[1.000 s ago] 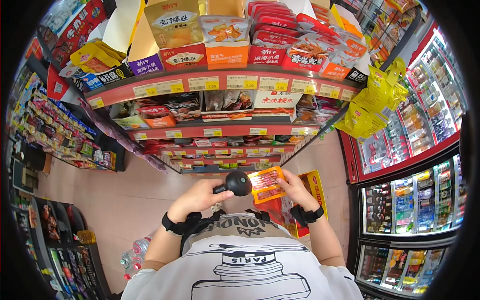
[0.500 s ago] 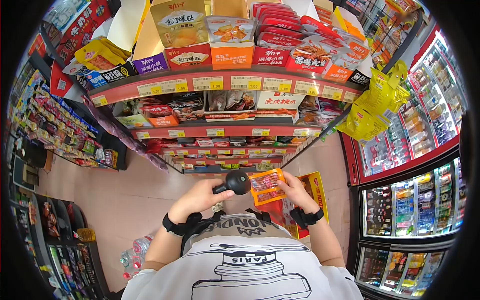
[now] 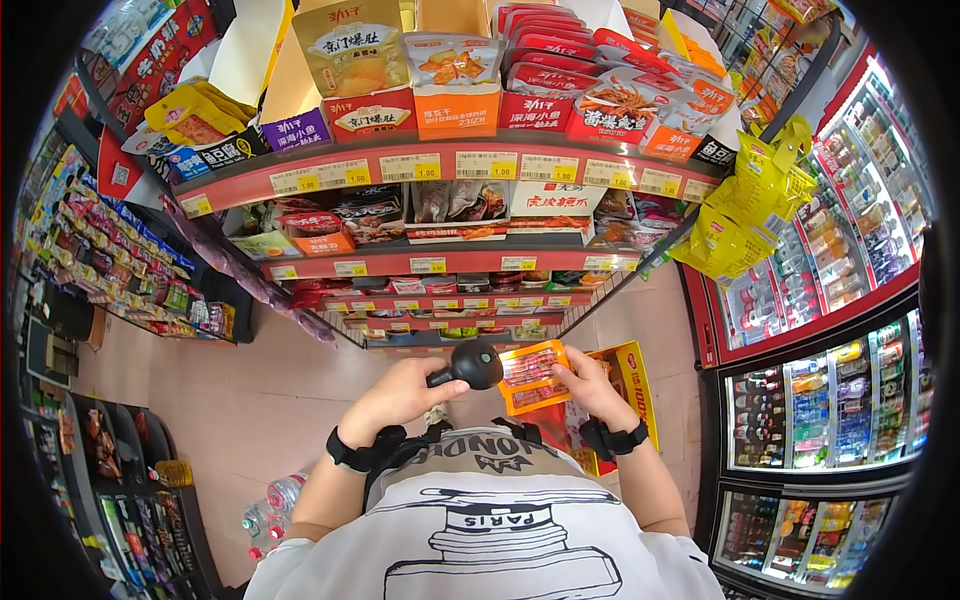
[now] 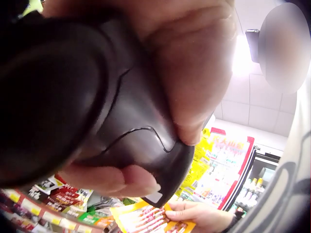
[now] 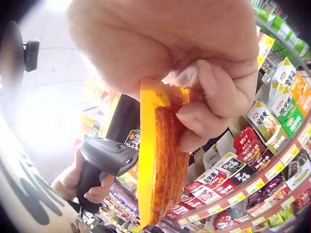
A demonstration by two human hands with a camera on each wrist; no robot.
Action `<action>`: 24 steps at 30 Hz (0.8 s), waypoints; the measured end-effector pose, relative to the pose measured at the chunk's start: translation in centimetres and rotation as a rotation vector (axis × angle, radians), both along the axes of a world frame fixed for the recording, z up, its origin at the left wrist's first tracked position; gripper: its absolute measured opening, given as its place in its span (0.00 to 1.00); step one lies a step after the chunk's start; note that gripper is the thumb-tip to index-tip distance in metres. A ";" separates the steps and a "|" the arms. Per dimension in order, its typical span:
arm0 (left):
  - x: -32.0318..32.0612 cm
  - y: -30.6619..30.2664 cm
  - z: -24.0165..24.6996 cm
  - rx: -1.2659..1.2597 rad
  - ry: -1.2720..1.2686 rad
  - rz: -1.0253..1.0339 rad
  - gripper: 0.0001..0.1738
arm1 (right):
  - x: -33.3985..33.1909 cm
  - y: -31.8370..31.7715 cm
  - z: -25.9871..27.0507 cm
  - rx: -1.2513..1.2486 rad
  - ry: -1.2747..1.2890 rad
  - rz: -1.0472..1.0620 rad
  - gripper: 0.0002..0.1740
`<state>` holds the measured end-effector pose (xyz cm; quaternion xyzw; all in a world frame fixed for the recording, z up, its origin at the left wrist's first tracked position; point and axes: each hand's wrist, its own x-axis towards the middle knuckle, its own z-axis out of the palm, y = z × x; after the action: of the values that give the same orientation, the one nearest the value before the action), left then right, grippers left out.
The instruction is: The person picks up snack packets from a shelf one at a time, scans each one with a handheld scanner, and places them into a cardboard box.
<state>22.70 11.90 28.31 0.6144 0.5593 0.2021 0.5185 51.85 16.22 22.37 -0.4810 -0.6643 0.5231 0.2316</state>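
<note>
My left hand [image 3: 402, 393] grips a black handheld barcode scanner [image 3: 478, 366], fingers wrapped round its handle in the left wrist view. The scanner's head points toward an orange-yellow snack packet [image 3: 522, 372] with a clear window. Reddish-brown strips show through that window. Thumb and fingers of my right hand [image 3: 592, 388] pinch the packet by its edge. In the right wrist view the packet [image 5: 167, 160] appears almost edge-on, with the scanner [image 5: 109, 155] close to its left. Both hands are held in front of the body, near the bottom shelves.
Ahead stands a shelf rack [image 3: 455, 170] of packaged snacks with price tags. Yellow bags [image 3: 745, 215] hang at its right end. Lit drink fridges [image 3: 820, 400] line the right side. A yellow box [image 3: 630, 385] is below my right hand; bottles [image 3: 275, 510] stand on the floor at left.
The packet in my right hand has tilted slightly and shifted a little beside the scanner. My left hand keeps the scanner in nearly the same place. The head view has swayed slightly.
</note>
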 end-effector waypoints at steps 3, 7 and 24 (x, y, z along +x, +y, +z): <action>0.0 0.0 0.0 0.005 0.009 -0.001 0.25 | 0.0 0.0 0.1 -0.012 -0.008 0.009 0.14; 0.0 -0.1 -0.1 0.011 0.006 0.005 0.25 | 0.0 0.0 0.0 -0.005 0.038 -0.003 0.14; 0.3 -0.3 -0.1 0.012 -0.017 -0.024 0.26 | 0.2 -0.1 -0.9 -0.080 0.163 -0.014 0.15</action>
<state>22.99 11.60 28.17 0.6224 0.5464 0.2044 0.5219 52.02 16.16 21.46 -0.4503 -0.6185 0.5850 0.2692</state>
